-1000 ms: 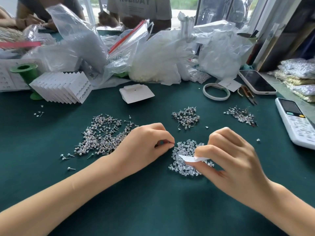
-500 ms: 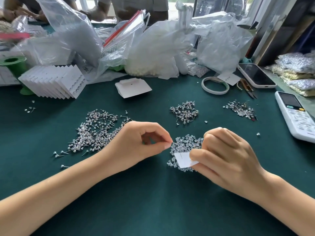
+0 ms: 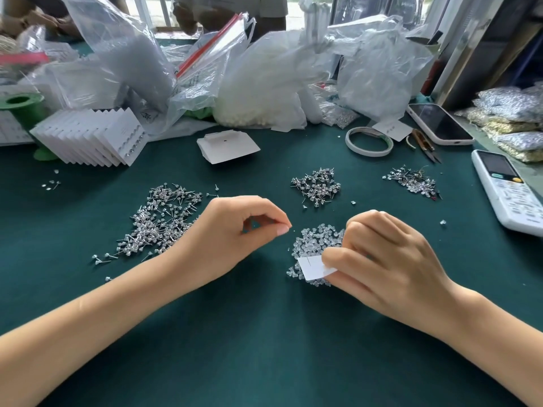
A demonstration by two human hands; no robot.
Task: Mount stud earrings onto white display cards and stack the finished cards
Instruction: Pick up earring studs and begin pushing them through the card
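Looking for readable writing first: none is legible. The calculator at the right edge is showing keys and a screen, but its markings are too small to read; the phone behind it is lying with a dark screen.

Left hand is hovering over the green table cover, thumb and forefinger pinched together at the tips, other fingers curled beneath. Something tiny is showing at the pinch; cannot tell what it is. Forearm is lying low across the cloth from the lower left.

Right hand is pinching a small white display card by its right side, fingers curled round it, knuckles up. The card is sitting tilted just above a pile of clear earring backs, between the two hands.

Large scatter of stud earrings is lying beside the left wrist, partly behind it. Two smaller stud piles are sitting farther back: middle pile, right pile.

Finished cards are standing fanned in a row at back left, studs showing along the nearest card's edge. Blank cards are lying in a loose stack mid-table. Tape roll and small snips are lying near the phone. Plastic bags are heaped along the back.
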